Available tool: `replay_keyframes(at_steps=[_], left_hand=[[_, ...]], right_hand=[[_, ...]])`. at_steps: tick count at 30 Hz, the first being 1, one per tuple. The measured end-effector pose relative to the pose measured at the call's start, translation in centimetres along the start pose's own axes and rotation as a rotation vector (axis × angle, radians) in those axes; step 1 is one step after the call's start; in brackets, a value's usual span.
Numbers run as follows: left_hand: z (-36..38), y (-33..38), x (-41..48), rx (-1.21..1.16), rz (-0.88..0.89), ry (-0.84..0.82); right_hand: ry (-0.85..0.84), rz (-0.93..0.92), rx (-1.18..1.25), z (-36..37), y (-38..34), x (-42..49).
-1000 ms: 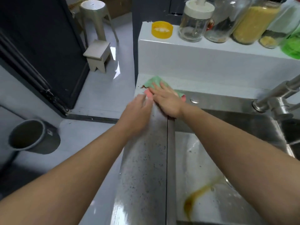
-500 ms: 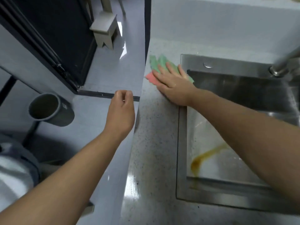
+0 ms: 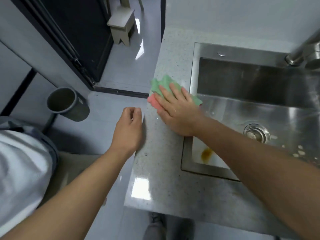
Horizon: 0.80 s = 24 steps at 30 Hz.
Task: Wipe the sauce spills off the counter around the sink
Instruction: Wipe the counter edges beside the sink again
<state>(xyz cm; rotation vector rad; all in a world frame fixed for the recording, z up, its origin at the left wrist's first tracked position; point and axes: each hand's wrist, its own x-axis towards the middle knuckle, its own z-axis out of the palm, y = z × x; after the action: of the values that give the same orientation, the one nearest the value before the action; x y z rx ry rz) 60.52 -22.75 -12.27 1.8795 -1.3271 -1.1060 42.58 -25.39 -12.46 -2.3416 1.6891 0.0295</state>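
My right hand (image 3: 174, 108) lies flat on a green and pink cloth (image 3: 161, 84), pressing it onto the speckled grey counter (image 3: 155, 170) just left of the steel sink (image 3: 259, 104). The cloth's right corner reaches onto the sink rim. My left hand (image 3: 129, 127) hovers over the counter's left edge, fingers curled shut and holding nothing. A brown sauce smear (image 3: 206, 153) sits on the sink floor by my right forearm. No sauce shows on the bare counter.
The faucet (image 3: 304, 51) rises at the sink's far right, and the drain (image 3: 256, 132) is in the basin. Left of the counter is floor with a grey bin (image 3: 67, 104), a small stool (image 3: 121, 26) and a dark door frame. My shoes show below the counter's front edge.
My right hand has dragged the cloth nearer along the strip left of the sink. My left hand left the counter, closed, and now hangs by its left edge. The view tilted down.
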Motion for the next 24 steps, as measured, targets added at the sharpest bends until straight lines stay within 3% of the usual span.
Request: replay_keyframes(at_steps=[1,5,8,13,16,20,24], left_hand=[[-0.1,-0.1,-0.6,0.007,-0.006,0.024],[-0.6,-0.8,-3.7,0.033,0.01,0.091],[-0.6,-1.4,-6.1,0.089,0.019,0.059],[-1.0,-2.0,-7.7,0.067,-0.002,0.056],[-1.3,-2.5,-7.8,0.033,-0.003,0.044],[-1.1,-2.6,-9.4,0.29,0.219,0.006],[0.2,-2.1,-12.2,0.513,0.511,-0.101]], right_hand=[[0.023,-0.031,-0.016,0.6,-1.4,-1.6],[0.001,-0.438,0.009,3.3,-8.1,-15.9],[-0.071,-0.537,-0.036,4.3,-7.4,-18.3],[0.015,-0.034,0.026,2.6,-6.5,-10.4],[0.065,-0.043,0.002,4.4,-10.1,-13.7],[0.098,-0.103,0.043,6.7,-12.4,-21.0],[0.158,0.295,0.052,7.1,-8.3,-24.7]])
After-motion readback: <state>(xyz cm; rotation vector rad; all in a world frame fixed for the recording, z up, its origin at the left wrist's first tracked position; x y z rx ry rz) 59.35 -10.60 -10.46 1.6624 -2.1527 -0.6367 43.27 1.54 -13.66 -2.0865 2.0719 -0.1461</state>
